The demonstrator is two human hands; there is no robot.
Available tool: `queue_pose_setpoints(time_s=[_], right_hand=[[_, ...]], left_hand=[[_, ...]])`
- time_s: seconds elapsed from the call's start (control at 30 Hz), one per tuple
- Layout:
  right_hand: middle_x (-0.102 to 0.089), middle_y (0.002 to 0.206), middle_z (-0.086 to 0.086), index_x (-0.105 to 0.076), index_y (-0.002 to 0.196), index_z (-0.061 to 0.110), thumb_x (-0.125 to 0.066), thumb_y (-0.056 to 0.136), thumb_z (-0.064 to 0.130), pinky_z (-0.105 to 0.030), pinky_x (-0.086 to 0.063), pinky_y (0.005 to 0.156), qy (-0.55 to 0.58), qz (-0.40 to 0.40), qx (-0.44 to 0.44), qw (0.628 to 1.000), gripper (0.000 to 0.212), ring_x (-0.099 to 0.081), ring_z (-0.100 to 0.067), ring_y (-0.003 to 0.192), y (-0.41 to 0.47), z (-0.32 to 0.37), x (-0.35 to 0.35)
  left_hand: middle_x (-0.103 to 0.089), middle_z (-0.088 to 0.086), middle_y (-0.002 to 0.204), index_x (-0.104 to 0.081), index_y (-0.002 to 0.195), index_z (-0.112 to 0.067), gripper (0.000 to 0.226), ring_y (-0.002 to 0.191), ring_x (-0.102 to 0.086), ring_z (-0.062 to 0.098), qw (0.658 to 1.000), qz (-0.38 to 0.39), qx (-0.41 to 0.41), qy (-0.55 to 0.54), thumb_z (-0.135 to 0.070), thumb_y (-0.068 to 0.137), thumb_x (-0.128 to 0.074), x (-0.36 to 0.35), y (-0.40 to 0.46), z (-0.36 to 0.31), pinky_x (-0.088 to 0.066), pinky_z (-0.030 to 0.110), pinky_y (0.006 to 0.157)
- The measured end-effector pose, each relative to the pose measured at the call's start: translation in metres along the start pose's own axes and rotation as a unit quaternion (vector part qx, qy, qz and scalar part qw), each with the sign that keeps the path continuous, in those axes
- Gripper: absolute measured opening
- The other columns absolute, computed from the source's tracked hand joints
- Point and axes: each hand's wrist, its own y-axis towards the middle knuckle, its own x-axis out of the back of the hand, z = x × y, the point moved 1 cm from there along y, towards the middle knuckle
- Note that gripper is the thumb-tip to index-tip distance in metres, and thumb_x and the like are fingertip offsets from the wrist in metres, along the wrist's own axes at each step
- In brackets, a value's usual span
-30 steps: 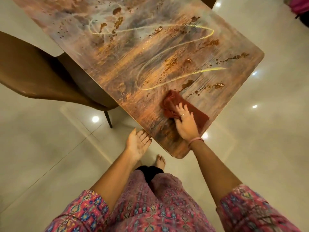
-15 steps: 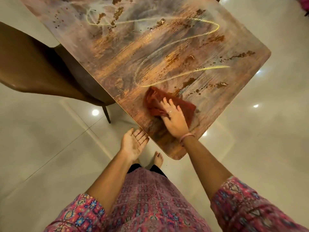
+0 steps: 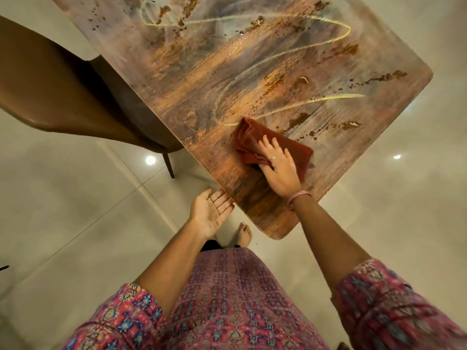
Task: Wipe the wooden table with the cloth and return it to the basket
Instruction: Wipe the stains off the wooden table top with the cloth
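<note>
Now the right hand (image 3: 279, 170), fingers (image 3: 265, 142) flat and pressing, has swept the cloth (image 3: 250, 142) toward nine o'clock across the tabletop (image 3: 227, 72); the left hand (image 3: 211, 213) waits palm-up, empty, at its edge. Wiping continues; no basket visible.

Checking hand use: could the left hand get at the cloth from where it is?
Probably yes. The left hand is open, palm up, at the table edge; bare tabletop lies between it and the cloth, which the right hand presses flat.
</note>
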Motion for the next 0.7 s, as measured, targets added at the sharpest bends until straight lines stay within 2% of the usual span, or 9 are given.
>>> queue_pose_setpoints(time_s=[0.1, 0.17, 0.27, 0.33, 0.43, 0.47, 0.57, 0.63, 0.7], right_hand=[[-0.022, 0.158, 0.008, -0.033, 0.149, 0.023, -0.046, 0.093, 0.019, -0.031, 0.001, 0.119, -0.003, 0.087, 0.114, 0.99, 0.058, -0.008, -0.007, 0.147, -0.034, 0.028, -0.033], [-0.018, 0.156, 0.015, -0.032, 0.149, 0.026, -0.043, 0.092, 0.019, -0.021, 0.008, 0.116, 0.001, 0.148, 0.169, 0.974, 0.059, -0.001, 0.001, 0.145, -0.074, 0.026, -0.044], [-0.018, 0.155, 0.018, -0.032, 0.149, 0.027, -0.044, 0.096, 0.015, -0.022, 0.006, 0.117, 0.006, 0.179, 0.181, 0.967, 0.055, 0.0, 0.004, 0.145, -0.088, 0.017, -0.04], [-0.023, 0.154, 0.015, -0.037, 0.147, 0.025, -0.044, 0.097, 0.018, -0.026, 0.001, 0.118, -0.001, 0.182, 0.182, 0.966, 0.051, -0.007, 0.0, 0.145, -0.072, 0.023, -0.035], [-0.029, 0.155, 0.009, -0.039, 0.146, 0.022, -0.047, 0.093, 0.01, -0.028, -0.004, 0.117, -0.015, 0.181, 0.205, 0.962, 0.056, -0.013, -0.004, 0.145, -0.026, 0.048, -0.035], [-0.03, 0.155, 0.008, -0.038, 0.147, 0.022, -0.047, 0.092, 0.009, -0.028, -0.004, 0.117, -0.018, 0.175, 0.208, 0.962, 0.057, -0.015, -0.006, 0.146, -0.008, 0.057, -0.036], [-0.028, 0.156, 0.006, -0.034, 0.148, 0.021, -0.046, 0.097, 0.012, -0.026, -0.003, 0.117, -0.019, 0.152, 0.197, 0.968, 0.054, -0.015, -0.01, 0.147, 0.036, 0.083, -0.042], [-0.024, 0.158, 0.006, -0.032, 0.149, 0.02, -0.046, 0.096, 0.011, -0.027, -0.001, 0.117, -0.003, 0.135, 0.182, 0.974, 0.056, -0.012, -0.009, 0.147, 0.035, 0.087, -0.047], [-0.021, 0.158, 0.009, -0.03, 0.15, 0.021, -0.045, 0.095, 0.013, -0.028, 0.001, 0.117, 0.024, 0.122, 0.164, 0.979, 0.057, -0.007, -0.005, 0.146, 0.0, 0.073, -0.052]], left_hand=[[-0.066, 0.014, 0.103, -0.062, 0.113, -0.006, 0.043, 0.094, -0.062, 0.027, 1.0, -0.002, -0.001, -0.025, -0.033, 0.101, -0.029, 0.002, -0.001, -0.002, -0.051, 0.041, 0.086], [-0.069, 0.018, 0.101, -0.067, 0.104, -0.006, 0.05, 0.095, -0.062, 0.033, 0.999, -0.003, 0.021, -0.034, -0.038, 0.099, -0.029, 0.005, -0.001, -0.004, -0.051, 0.05, 0.08], [-0.073, 0.019, 0.085, -0.072, 0.088, -0.006, 0.058, 0.089, -0.062, 0.035, 0.998, -0.002, 0.059, -0.025, -0.044, 0.094, -0.029, 0.007, -0.004, -0.005, -0.049, 0.045, 0.068], [-0.073, 0.017, 0.088, -0.072, 0.091, -0.009, 0.055, 0.087, -0.064, 0.034, 0.998, -0.009, 0.053, -0.03, -0.046, 0.094, -0.031, 0.007, -0.004, -0.005, -0.053, 0.045, 0.064], [-0.067, 0.019, 0.107, -0.062, 0.118, -0.007, 0.052, 0.098, -0.063, 0.032, 0.997, 0.002, 0.015, -0.076, -0.044, 0.097, -0.032, 0.006, -0.003, -0.007, -0.053, 0.046, 0.084], [-0.066, 0.019, 0.11, -0.06, 0.12, -0.004, 0.054, 0.103, -0.062, 0.031, 0.997, 0.001, 0.013, -0.079, -0.044, 0.097, -0.032, 0.005, -0.002, -0.007, -0.051, 0.044, 0.087], [-0.062, 0.018, 0.118, -0.061, 0.106, 0.002, 0.061, 0.116, -0.056, 0.032, 0.997, -0.011, 0.024, -0.076, -0.048, 0.097, -0.027, 0.004, -0.002, -0.002, -0.044, 0.042, 0.092], [-0.062, 0.02, 0.118, -0.062, 0.104, 0.003, 0.062, 0.106, -0.06, 0.033, 0.996, -0.011, 0.02, -0.082, -0.048, 0.097, -0.027, 0.004, -0.004, -0.002, -0.044, 0.042, 0.093], [-0.065, 0.022, 0.11, -0.06, 0.116, 0.0, 0.057, 0.098, -0.063, 0.033, 0.995, -0.002, 0.008, -0.104, -0.044, 0.096, -0.03, 0.007, -0.006, -0.004, -0.048, 0.043, 0.091]])
